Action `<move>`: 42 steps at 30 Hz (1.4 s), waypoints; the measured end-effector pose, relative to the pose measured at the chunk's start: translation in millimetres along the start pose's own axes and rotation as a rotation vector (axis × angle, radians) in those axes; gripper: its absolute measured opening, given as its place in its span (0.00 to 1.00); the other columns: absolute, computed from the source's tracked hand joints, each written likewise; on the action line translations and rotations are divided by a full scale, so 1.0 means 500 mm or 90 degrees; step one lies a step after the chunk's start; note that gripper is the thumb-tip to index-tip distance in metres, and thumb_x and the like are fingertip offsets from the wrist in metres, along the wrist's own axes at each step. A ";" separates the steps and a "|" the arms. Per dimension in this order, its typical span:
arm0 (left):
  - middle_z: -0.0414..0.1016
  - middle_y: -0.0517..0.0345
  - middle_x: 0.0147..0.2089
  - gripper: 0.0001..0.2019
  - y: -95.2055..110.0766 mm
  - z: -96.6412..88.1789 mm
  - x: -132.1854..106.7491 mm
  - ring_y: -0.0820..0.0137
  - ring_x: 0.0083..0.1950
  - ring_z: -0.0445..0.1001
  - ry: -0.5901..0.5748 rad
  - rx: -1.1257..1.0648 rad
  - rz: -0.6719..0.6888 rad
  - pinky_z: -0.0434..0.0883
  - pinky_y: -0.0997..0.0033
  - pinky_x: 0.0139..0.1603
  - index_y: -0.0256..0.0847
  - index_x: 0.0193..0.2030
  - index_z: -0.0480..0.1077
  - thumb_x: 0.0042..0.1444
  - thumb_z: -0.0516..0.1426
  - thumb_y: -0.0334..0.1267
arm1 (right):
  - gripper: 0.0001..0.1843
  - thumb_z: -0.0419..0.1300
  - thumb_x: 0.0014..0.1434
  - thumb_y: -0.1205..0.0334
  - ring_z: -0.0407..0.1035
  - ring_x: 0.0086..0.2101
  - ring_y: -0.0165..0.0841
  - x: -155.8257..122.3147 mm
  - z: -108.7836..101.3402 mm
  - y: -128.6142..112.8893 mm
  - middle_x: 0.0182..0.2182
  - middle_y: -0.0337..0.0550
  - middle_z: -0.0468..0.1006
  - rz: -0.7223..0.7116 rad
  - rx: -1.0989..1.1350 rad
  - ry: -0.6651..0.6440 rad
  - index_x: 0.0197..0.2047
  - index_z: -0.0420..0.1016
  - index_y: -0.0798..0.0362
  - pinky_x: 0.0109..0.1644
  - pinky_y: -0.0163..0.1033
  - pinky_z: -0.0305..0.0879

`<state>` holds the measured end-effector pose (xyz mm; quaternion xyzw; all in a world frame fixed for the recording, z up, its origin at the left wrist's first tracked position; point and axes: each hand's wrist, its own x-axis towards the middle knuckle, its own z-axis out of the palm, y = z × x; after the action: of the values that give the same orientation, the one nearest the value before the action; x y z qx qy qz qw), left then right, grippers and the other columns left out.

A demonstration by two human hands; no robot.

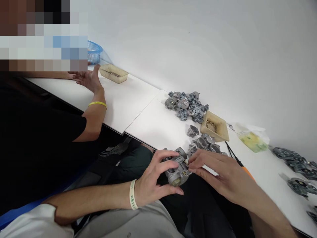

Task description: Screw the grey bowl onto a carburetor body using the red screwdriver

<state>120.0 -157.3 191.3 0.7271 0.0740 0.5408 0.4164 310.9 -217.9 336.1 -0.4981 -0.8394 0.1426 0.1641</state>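
My left hand is closed around a grey metal carburetor body, held over my lap at the near edge of the white table. My right hand comes in from the right, its thumb and forefinger pinched on a small brass part at the carburetor's top. A white wristband sits on my left wrist. Two more grey castings lie on the table just beyond my hands.
A heap of grey carburetor bodies lies at the back, next to a tan tray of small brass parts. More castings sit at right, beside a plastic bag. A co-worker's hand rests at left near another tray and a blue basket.
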 end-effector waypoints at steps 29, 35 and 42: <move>0.71 0.54 0.61 0.32 -0.015 0.013 0.006 0.62 0.62 0.71 0.213 -0.389 -0.600 0.69 0.68 0.61 0.51 0.63 0.63 0.53 0.67 0.47 | 0.26 0.41 0.66 0.36 0.65 0.29 0.35 -0.141 0.021 0.311 0.28 0.40 0.69 0.543 0.011 0.440 0.39 0.65 0.49 0.35 0.40 0.64; 0.73 0.57 0.59 0.31 -0.013 0.018 0.013 0.64 0.61 0.71 0.240 -0.361 -0.602 0.70 0.71 0.60 0.53 0.62 0.64 0.52 0.68 0.47 | 0.24 0.58 0.55 0.35 0.69 0.29 0.42 -0.321 -0.012 0.410 0.28 0.46 0.77 0.837 -0.186 0.233 0.32 0.71 0.50 0.37 0.46 0.62; 0.72 0.56 0.61 0.28 -0.020 0.041 -0.006 0.65 0.60 0.73 0.177 -0.374 -0.495 0.72 0.71 0.60 0.53 0.62 0.64 0.56 0.66 0.40 | 0.21 0.51 0.64 0.42 0.74 0.40 0.50 -0.390 0.096 0.411 0.40 0.56 0.80 0.927 -0.266 0.116 0.43 0.72 0.52 0.41 0.49 0.65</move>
<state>139.7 -163.6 180.9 0.4190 0.2391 0.4353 0.7601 541.0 -298.4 183.6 -0.9565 -0.2915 0.0112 -0.0007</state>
